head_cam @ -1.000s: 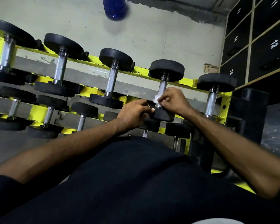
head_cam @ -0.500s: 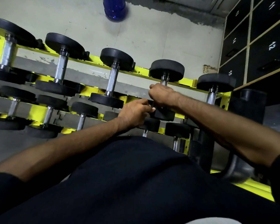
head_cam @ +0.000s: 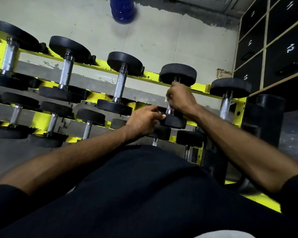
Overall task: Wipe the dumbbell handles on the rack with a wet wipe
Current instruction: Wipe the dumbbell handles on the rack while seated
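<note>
Right hand [head_cam: 181,98] clenched round chrome dumbbell handle [head_cam: 169,109], wipe barely visible, left hand [head_cam: 143,121] gripping its black end.

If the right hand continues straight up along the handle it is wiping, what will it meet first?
Most likely the far black head of that same dumbbell. The right hand is already close beneath it on the handle, though blur hides the exact gap.

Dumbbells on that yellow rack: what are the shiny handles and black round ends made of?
The silver dumbbell handle looks like chromed steel: bright, reflective, with fine cross-hatched knurling. The black round dumbbell end looks like matte rubber, dull with no glare, though it could be a coating. The yellow rack looks like painted metal, chipped in spots.
</note>
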Action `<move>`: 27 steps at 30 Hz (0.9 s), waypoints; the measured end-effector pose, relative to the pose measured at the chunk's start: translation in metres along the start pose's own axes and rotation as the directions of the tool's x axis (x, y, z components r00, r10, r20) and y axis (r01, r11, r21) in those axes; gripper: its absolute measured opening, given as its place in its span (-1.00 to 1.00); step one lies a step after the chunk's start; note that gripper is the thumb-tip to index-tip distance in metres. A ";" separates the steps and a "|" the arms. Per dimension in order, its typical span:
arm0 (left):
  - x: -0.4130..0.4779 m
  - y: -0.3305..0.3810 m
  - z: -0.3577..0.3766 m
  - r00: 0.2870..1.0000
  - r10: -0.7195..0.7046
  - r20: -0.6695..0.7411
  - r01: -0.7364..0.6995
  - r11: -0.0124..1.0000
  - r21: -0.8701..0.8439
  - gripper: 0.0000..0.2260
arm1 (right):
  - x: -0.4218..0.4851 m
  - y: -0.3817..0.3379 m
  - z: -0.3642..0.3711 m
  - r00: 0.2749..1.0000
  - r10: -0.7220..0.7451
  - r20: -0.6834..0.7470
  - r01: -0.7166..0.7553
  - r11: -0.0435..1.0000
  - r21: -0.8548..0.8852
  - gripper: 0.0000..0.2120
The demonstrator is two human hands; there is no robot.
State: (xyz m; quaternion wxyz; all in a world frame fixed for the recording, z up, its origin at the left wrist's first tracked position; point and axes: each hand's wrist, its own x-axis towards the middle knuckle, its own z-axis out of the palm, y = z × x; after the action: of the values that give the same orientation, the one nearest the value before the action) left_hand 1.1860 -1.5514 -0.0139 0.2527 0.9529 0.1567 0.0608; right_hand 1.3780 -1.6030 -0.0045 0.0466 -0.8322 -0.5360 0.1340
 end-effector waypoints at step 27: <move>0.002 0.000 -0.001 0.999 -0.031 0.021 0.031 0.999 -0.020 -0.82 | -0.002 0.001 0.003 0.980 -0.176 -0.088 0.143 0.946 -0.292 -0.88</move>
State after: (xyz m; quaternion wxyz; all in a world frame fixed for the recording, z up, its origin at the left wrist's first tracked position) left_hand 1.1876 -1.5506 -0.0128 0.2650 0.9482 0.1681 0.0485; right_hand 1.3769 -1.6057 -0.0069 -0.0325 -0.7903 -0.6118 0.0042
